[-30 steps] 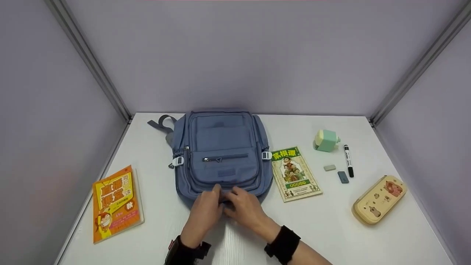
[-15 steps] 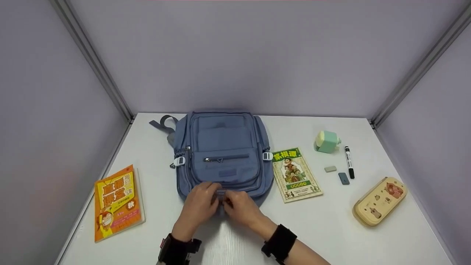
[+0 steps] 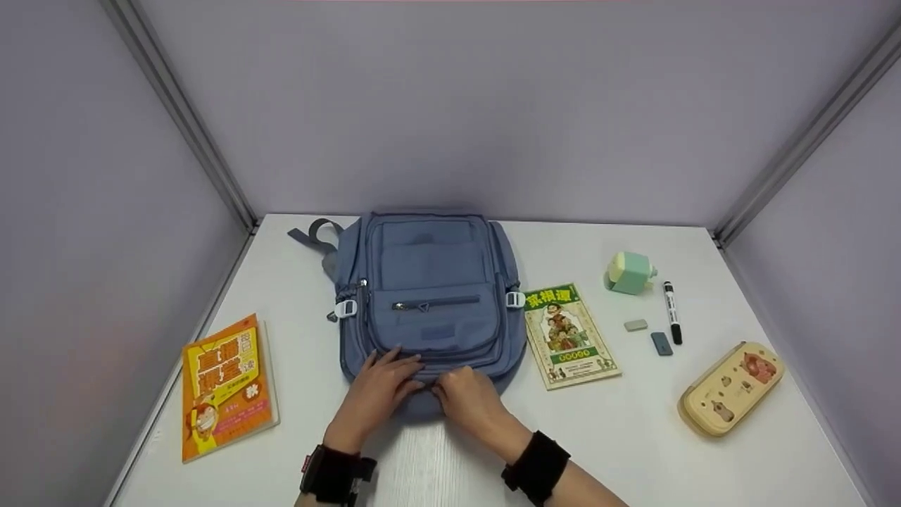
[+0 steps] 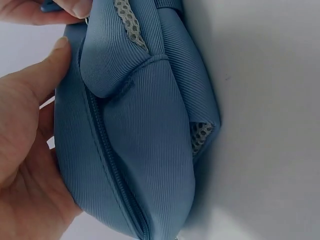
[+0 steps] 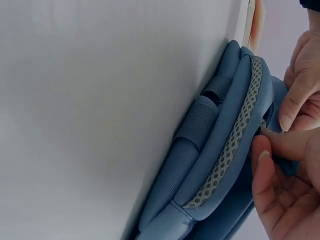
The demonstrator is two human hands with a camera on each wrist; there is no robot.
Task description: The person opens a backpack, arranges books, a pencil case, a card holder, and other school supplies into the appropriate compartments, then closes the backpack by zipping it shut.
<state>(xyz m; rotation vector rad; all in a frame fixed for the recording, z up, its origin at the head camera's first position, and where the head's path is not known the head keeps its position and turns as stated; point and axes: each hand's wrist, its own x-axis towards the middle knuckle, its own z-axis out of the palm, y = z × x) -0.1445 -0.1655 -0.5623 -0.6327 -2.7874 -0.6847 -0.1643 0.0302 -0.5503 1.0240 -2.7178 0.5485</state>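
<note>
A blue backpack point(image 3: 433, 264) lies front side up, its near end toward me. My right hand point(image 3: 470, 400) curls at that end; in the left wrist view its fingertips pinch a small blue zipper pull point(image 4: 50, 6) with a bit of metal beside it. The zipper line point(image 4: 111, 152) runs along the fabric below. My left hand point(image 3: 374, 396) rests on the near edge just left of the right hand, fingers spread and fairly straight over the front, thumb against the fabric. Part of the zipper around the pull is hidden by the fingers.
An orange book point(image 3: 227, 391) lies at the left. Right of the backpack are a green-bordered book point(image 3: 569, 338), a green-and-yellow sharpener-like item point(image 3: 628, 272), a black-and-white marker point(image 3: 672, 312), a grey eraser point(image 3: 635, 324), a dark blue eraser point(image 3: 661, 343) and a yellow pencil case point(image 3: 732, 389).
My left hand has shifted left, away from the right hand, and its fingers have spread over the backpack. The right hand stays at the near edge, now more tightly curled.
</note>
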